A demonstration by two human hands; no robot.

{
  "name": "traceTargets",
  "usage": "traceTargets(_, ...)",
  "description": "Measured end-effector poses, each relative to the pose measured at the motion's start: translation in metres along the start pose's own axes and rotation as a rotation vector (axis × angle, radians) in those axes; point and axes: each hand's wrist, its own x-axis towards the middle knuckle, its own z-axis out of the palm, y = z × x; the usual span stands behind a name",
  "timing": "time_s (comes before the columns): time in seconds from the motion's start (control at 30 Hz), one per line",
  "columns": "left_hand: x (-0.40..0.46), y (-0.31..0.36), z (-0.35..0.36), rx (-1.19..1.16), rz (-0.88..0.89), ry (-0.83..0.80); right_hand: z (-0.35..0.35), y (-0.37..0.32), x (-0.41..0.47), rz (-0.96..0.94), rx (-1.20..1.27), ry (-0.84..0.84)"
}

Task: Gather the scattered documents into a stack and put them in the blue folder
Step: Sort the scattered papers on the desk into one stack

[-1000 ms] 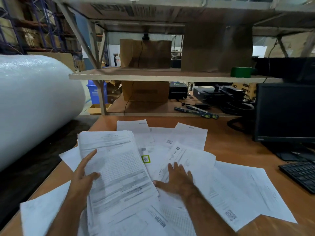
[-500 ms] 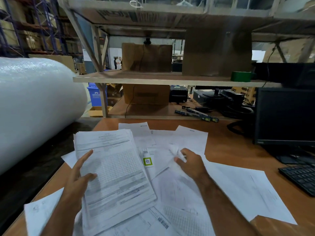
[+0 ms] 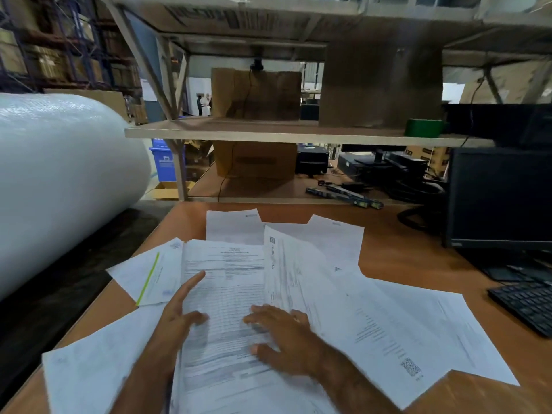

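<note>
Both hands lie flat on the stack (image 3: 222,297), fingers spread: left hand (image 3: 176,316) at its left edge, right hand (image 3: 283,336) on a loose sheet (image 3: 291,273) overlapping its right side. Pushed carelessly, that sheet may crease. The blue folder is not visible.

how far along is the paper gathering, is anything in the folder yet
Partly done: a thick stack of documents sits mid-desk. In hand: the left hand steadies its edge while the right hand rests flat on top. Left: loose sheets to the right, far side and left. No blue folder is in view, so nothing is filed.
</note>
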Motion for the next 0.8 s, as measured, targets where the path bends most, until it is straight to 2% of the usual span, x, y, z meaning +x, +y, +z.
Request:
traceTargets(0.07,0.0,-0.002,0.002,-0.002,-0.004,-0.002,0.012,-0.013,-0.005,-0.073,0.033,0.001)
traceTargets(0.17,0.0,-0.006,0.004,-0.03,-0.027,0.003,0.019,-0.017,-0.004,-0.115,0.086,0.158)
traceTargets(0.23,0.002,-0.012,0.001,-0.031,-0.041,0.013,0.017,-0.009,0.002,0.029,-0.026,0.292)
traceTargets(0.27,0.003,-0.015,0.0,-0.02,-0.046,0.016,0.012,-0.005,0.004,0.149,-0.105,0.297)
traceTargets(0.33,0.006,-0.021,-0.002,-0.006,-0.052,0.009,0.009,0.005,0.008,0.309,-0.194,0.186)
traceTargets(0.4,0.008,-0.025,-0.002,-0.006,-0.049,-0.001,0.011,0.009,0.011,0.338,-0.224,0.128)
traceTargets(0.57,0.008,-0.023,0.0,-0.041,-0.063,0.008,0.018,0.007,0.013,0.226,-0.447,0.464)
traceTargets(0.67,0.005,-0.014,0.002,-0.045,-0.038,0.033,0.017,-0.018,0.008,0.056,-0.349,0.604)
traceTargets(0.73,-0.002,-0.009,0.007,-0.084,-0.017,0.041,0.03,-0.034,0.003,-0.095,-0.304,0.485)
traceTargets(0.8,-0.009,-0.004,0.013,-0.105,-0.006,0.032,0.042,-0.05,-0.003,-0.13,-0.21,0.291)
